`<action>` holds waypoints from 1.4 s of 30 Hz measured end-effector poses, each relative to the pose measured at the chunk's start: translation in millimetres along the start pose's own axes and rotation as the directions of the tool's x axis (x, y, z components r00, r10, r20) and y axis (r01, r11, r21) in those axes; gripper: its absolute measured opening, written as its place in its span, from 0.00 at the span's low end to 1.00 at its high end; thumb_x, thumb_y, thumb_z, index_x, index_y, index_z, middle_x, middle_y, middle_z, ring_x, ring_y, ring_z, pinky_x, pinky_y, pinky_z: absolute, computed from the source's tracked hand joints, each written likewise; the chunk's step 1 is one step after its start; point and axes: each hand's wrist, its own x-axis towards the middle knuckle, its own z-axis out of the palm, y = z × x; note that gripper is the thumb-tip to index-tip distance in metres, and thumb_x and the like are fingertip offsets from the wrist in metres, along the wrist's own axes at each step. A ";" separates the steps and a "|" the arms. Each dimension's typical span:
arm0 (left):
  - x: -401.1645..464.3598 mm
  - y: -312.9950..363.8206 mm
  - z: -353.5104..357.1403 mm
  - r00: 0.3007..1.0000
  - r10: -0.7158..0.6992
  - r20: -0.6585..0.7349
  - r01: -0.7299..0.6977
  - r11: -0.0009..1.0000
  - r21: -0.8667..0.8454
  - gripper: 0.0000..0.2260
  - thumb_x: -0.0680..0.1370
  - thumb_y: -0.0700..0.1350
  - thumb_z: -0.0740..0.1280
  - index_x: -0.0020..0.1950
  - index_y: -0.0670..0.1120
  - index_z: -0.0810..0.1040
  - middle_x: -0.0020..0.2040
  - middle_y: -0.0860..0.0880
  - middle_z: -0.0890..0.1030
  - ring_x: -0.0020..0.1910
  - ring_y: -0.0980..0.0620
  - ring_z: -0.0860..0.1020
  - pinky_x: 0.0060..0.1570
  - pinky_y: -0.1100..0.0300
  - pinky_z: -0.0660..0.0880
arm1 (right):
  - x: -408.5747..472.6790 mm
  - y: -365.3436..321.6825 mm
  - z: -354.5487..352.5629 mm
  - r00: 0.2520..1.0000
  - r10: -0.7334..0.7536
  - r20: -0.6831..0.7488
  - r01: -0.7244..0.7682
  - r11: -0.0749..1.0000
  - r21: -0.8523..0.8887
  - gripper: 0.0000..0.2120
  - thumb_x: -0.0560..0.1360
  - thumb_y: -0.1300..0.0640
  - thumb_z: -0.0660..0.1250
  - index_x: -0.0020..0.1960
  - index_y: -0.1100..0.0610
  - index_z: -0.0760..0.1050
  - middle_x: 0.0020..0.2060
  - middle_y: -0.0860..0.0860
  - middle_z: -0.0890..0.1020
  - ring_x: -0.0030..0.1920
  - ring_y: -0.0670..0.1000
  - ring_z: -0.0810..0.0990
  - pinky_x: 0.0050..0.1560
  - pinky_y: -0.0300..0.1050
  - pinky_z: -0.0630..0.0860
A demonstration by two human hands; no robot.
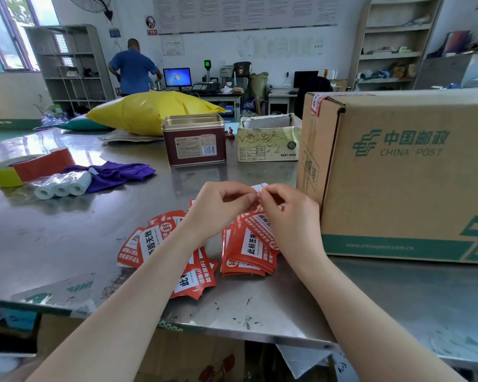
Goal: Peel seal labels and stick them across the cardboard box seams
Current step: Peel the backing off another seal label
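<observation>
The left hand (pixel 218 208) and the right hand (pixel 287 213) are meeting fingertip to fingertip above the counter (pixel 66 244), both with fingers curled, pinching the far end of one label (pixel 261 230) between them; a white corner of it is showing just past the fingertips, and its red printed length is hanging down toward the near side under the right hand. Directly below the hands, a stack (pixel 246 257) of red-and-white labels is lying on the counter, and to its left more loose labels (pixel 155 238) are fanning out under the left forearm. Just right of the hands, the box (pixel 398 175), printed CHINA POST in green, is standing on the counter, with a red-and-white label already sitting across its far left top corner. Farther back, a brown tin (pixel 193 139) is standing near the middle, with a small open carton (pixel 269 139) to its right and a yellow bag (pixel 149 111) behind it. At the left, a purple cloth (pixel 116 173), three white rolls (pixel 64 186) in clear wrap and tape rolls (pixel 25 166) are lying together. At the far side of the room, a person in blue (pixel 133 70) is standing with their back turned.
</observation>
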 end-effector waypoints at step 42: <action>15.3 -16.6 2.0 0.853 -0.400 -0.334 0.454 0.886 0.098 0.12 0.78 0.40 0.60 0.57 0.41 0.79 0.57 0.44 0.79 0.56 0.46 0.77 0.50 0.56 0.77 | 0.0 -14.5 -9.5 0.986 0.013 -0.168 0.069 0.881 0.469 0.05 0.76 0.47 0.62 0.42 0.46 0.70 0.36 0.43 0.76 0.40 0.45 0.76 0.43 0.44 0.75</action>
